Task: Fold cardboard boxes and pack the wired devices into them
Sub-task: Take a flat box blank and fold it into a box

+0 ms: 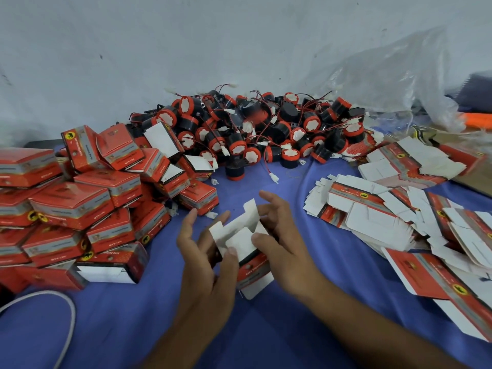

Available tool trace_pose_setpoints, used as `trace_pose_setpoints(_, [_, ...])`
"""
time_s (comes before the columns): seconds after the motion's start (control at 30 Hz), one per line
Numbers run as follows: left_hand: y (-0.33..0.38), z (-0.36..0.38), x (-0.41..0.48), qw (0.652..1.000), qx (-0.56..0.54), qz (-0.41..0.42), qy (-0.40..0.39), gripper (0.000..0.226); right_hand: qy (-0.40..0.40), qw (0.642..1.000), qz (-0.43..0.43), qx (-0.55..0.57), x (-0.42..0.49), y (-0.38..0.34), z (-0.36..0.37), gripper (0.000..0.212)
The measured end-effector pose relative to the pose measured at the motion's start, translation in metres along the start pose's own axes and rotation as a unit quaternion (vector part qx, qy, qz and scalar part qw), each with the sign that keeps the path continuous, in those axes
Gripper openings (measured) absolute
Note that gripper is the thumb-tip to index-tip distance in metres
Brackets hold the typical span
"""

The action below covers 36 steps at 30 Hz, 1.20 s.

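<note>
Low left on the blue cloth (pixel 266 331), a white cable (pixel 48 292). Mid-cloth, gripping a half-folded box (pixel 239 237) from both sides: left hand (pixel 205 262) with thumb curled onto a white flap, right hand (pixel 282 235) pinching the other side, upper fingers spread. Left, stacked red folded boxes (pixel 80 203); right, flat boxes (pixel 394 222). Farthest, against the wall (pixel 186 49), heaped wired devices (pixel 253 129) beside a plastic bag (pixel 399 75).

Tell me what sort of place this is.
Probably a small packing workshop: a heap of wired devices, finished boxes piled left, flat cartons right, one box half-folded in the left hand and right hand.
</note>
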<state>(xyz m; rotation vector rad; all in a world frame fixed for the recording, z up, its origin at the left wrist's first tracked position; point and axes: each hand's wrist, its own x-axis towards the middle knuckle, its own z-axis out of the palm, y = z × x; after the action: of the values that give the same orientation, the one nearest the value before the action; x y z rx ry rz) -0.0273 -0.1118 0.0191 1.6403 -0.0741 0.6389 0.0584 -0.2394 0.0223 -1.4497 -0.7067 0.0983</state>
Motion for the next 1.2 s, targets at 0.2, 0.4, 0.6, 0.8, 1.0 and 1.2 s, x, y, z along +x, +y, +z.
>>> trace_pose_setpoints(0.2, [-0.002, -0.008, 0.0, 0.997, 0.055, 0.028, -0.038, 0.065, 0.08, 0.983, -0.057, -0.152, 0.009, -0.005, -0.008, 0.027])
trace_pose_setpoints(0.4, [-0.007, -0.001, -0.001, 0.966, 0.227, 0.094, -0.08, 0.056, -0.021, 0.996, 0.053, -0.066, 0.006, -0.011, -0.008, 0.037])
trace_pose_setpoints(0.6, [-0.001, -0.001, 0.003, 0.979, 0.149, 0.083, -0.114, 0.05, -0.027, 0.978, 0.109, 0.178, 0.002, -0.012, -0.002, 0.039])
trace_pose_setpoints(0.8, [-0.001, -0.002, 0.0, 0.982, 0.141, 0.025, -0.126, 0.064, -0.038, 0.98, 0.099, 0.168, 0.001, -0.01, -0.002, 0.021])
trace_pose_setpoints(1.0, [0.001, 0.001, 0.0, 0.98, 0.185, -0.01, -0.077, 0.056, -0.111, 0.971, 0.21, 0.029, 0.005, -0.013, -0.007, 0.056])
trace_pose_setpoints(1.2, [0.004, 0.006, 0.0, 0.975, 0.209, -0.016, -0.08, 0.06, -0.15, 0.959, 0.239, -0.021, 0.006, -0.021, -0.02, 0.045])
